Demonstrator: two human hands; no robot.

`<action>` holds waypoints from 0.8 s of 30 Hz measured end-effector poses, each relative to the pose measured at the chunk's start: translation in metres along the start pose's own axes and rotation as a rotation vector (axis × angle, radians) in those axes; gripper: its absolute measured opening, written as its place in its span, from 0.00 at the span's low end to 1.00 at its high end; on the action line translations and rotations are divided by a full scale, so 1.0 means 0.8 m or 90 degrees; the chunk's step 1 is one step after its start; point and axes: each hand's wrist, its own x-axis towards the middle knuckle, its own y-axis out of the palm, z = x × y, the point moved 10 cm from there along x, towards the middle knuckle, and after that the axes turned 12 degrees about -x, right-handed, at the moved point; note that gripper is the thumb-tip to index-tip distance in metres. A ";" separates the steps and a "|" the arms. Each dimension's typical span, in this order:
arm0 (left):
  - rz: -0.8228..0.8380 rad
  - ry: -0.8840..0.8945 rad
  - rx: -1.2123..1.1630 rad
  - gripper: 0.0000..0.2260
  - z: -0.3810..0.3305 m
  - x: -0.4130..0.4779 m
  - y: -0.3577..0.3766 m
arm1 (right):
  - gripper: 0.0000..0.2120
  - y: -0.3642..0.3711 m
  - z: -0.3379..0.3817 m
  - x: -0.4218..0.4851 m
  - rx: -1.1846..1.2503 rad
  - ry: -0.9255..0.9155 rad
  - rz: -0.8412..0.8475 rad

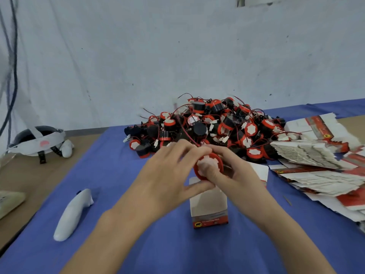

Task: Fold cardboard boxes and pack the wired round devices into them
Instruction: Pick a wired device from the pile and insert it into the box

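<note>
The right thumb [214, 175] pressed on the white face of a round red device [203, 164], and the other fingers of the right hand [240, 175] curled behind it. The left hand [167, 175] gripped the same device from the left, fingers on its top rim, thumb under it. The device was just above an open box [208, 207] standing upright on the blue cloth [138, 244] in the middle of the tabletop [29, 184]; the hands hid the mouth of the box. A red wire [186, 133] ran from the fingers toward the pile [217, 123] of devices at the far edge. Flat boxes [308, 155] lay at the right edge, just beside the pile. A white controller [74, 213] lay left on the cloth, a headset [37, 139] near the far left corner.
</note>
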 end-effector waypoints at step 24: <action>-0.096 -0.221 -0.319 0.19 0.038 -0.046 0.015 | 0.20 0.012 -0.016 -0.016 0.125 0.121 -0.052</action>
